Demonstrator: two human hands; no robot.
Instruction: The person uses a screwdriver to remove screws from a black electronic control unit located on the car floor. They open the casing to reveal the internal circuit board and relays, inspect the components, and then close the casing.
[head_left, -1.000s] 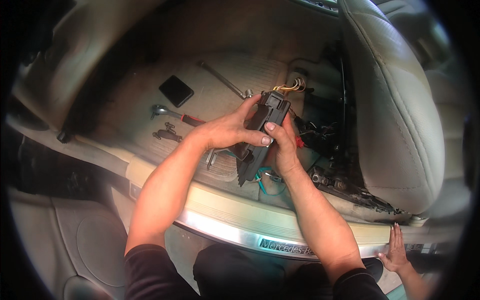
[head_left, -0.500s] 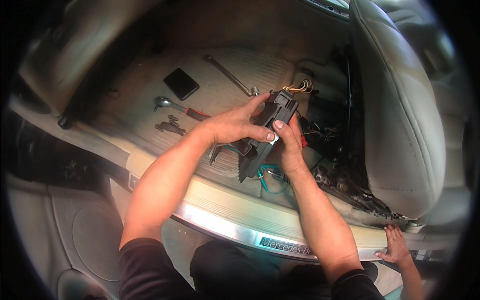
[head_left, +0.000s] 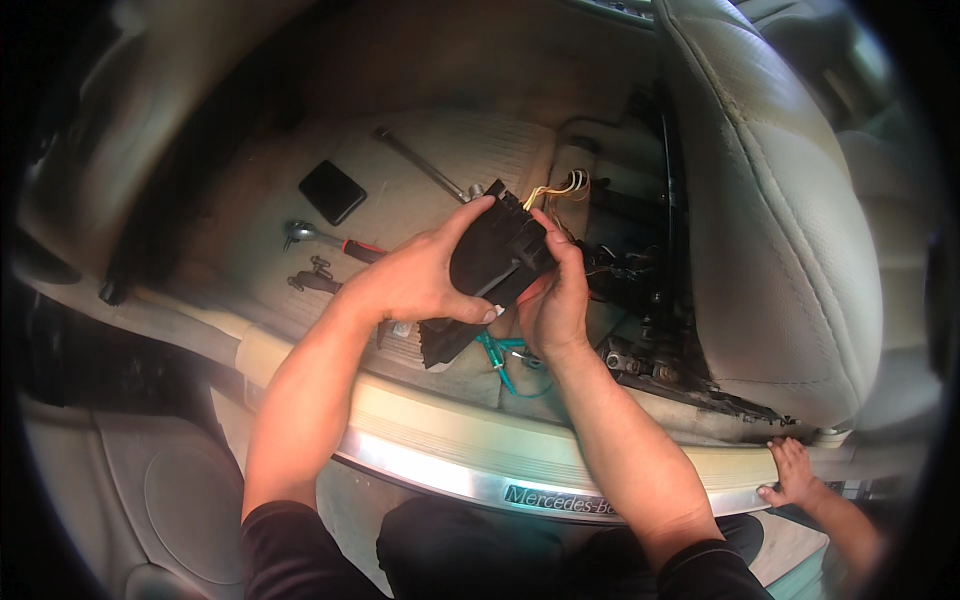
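Head view: both hands hold a black plastic module above the car floor mat, just left of the tan seat. The left hand wraps its fingers closed around the module's left side; the right hand grips its right edge, thumb on top. Coloured wires run behind it. A ratchet wrench and small black pad lie left of the module. Another person's hand rests on the door sill
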